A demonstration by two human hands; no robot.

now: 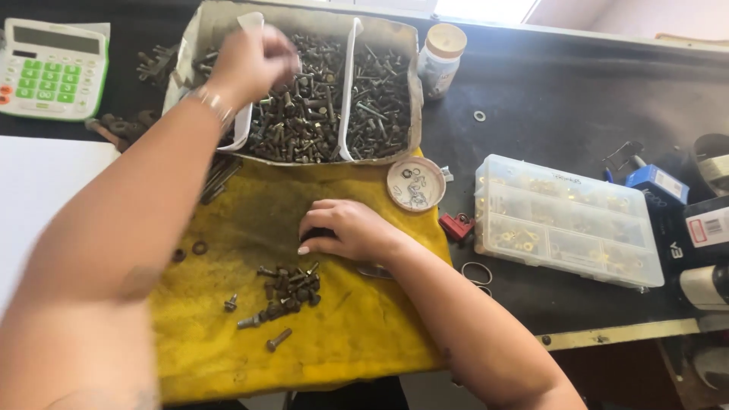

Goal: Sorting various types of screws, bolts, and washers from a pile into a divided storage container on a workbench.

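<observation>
My left hand (250, 61) is raised over the cardboard tray (414, 91) of dark bolts and screws, above its left and middle compartments, fingers curled and blurred; whether it holds a bolt I cannot tell. My right hand (345, 228) rests palm down on the yellow cloth (357, 334), fingers curled over something dark under them. Just below it lies a small pile of bolts and nuts (288, 288). Loose bolts (278, 339) lie nearer the cloth's front.
A small round dish (415, 184) with washers sits at the cloth's top right. A clear compartment box (566, 220) of brass parts is on the right, a white bottle (440, 61) behind the tray, a green-keyed calculator (52, 68) at far left. Boxes crowd the right edge.
</observation>
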